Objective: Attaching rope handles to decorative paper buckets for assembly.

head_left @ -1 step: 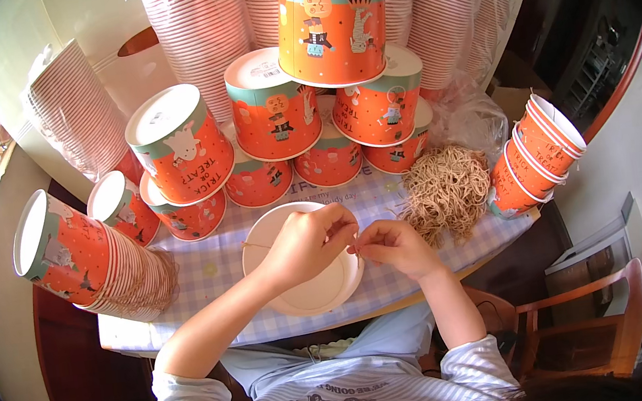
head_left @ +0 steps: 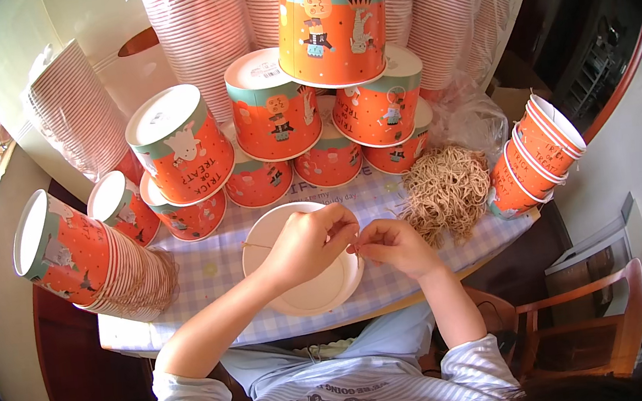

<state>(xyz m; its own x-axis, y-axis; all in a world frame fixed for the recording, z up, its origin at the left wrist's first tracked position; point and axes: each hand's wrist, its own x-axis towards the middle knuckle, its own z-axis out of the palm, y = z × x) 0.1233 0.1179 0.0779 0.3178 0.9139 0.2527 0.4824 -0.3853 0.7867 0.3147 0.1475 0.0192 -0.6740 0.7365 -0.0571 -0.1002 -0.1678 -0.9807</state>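
A white round paper bucket (head_left: 324, 295) stands in front of me on the checked tablecloth. Above its right side, both my hands meet with fingertips pinched. My left hand (head_left: 306, 244) grips a thin tan cord (head_left: 255, 245), one end of which sticks out to the left over the bucket's rim. Close beside it, my right hand (head_left: 393, 246) is closed on the same cord, a short bit showing at the fingertips. The fingers hide most of the cord. A tangled heap of tan cords (head_left: 446, 191) lies to the right, beyond my right hand.
Orange and green printed buckets (head_left: 275, 122) stand upside down in a pyramid behind. A nested stack with cords (head_left: 108, 263) leans at left; another nested stack (head_left: 533, 154) stands at right. Tall wrapped stacks (head_left: 200, 31) line the back. A wooden chair (head_left: 584, 320) is at lower right.
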